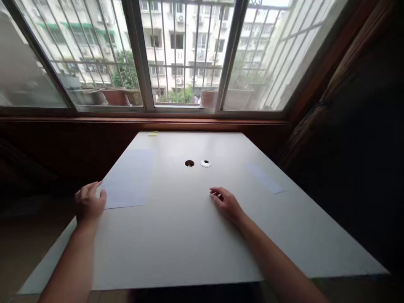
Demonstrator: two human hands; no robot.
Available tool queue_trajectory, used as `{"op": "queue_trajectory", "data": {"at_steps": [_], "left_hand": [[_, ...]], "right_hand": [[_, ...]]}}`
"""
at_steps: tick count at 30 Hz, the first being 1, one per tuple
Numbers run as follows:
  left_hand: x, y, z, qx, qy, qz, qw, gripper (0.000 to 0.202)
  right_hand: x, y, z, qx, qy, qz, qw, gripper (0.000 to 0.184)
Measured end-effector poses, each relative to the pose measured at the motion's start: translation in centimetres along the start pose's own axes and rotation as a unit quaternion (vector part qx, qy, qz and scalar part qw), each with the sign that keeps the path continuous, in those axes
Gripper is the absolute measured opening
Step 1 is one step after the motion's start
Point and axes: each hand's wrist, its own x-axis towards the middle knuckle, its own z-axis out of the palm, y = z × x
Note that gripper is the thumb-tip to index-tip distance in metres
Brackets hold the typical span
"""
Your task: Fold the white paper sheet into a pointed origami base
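Observation:
My left hand (pixel 90 201) is at the left edge of the white table (pixel 176 244), beside a large sheet of paper (pixel 129 181) that lies flat. Its thumb stands apart from the fingers, and it appears to hold nothing. Over the middle of the table, my right hand (pixel 226 205) has its fingers curled, with thumb and forefinger tips close together. A tiny pale spot shows at those tips, too small to name. A narrow strip of paper (pixel 263 179) lies farther right on the tabletop.
Beyond my right hand are a round hole (pixel 189 163) in the tabletop and a white ring-shaped cover (pixel 205 163) beside it. Small yellow pieces (pixel 152 134) lie at the far left corner. A barred window (pixel 186 54) rises behind the table; a dark curtain (pixel 341 84) hangs right.

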Motion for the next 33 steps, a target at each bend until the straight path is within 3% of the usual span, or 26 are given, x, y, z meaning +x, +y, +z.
{"op": "queue_trajectory", "data": {"at_steps": [4,8,14,24,33], "left_hand": [[-0.1,5.3,0.0,-0.069,-0.095,0.109,0.987,0.039],[-0.8,10.3,-0.1,-0.088,-0.232,0.225,0.942,0.046],[-2.1,15.0,-1.1,-0.106,-0.302,0.301,0.899,0.051],[-3.9,16.5,-1.6,-0.098,-0.367,0.288,0.879,0.053],[-3.7,16.5,-1.7,-0.118,-0.347,0.294,0.883,0.053]], "right_hand": [[-0.2,-0.2,-0.2,-0.077,-0.011,-0.064,0.995,0.030],[-0.7,-0.3,-1.0,-0.186,-0.056,-0.120,0.973,0.039],[-2.1,0.1,-2.4,-0.255,-0.078,-0.138,0.954,0.051],[-2.7,0.3,-2.7,-0.253,-0.083,-0.136,0.954,0.047],[-2.5,0.4,-3.1,-0.213,-0.076,-0.145,0.963,0.045]]}}
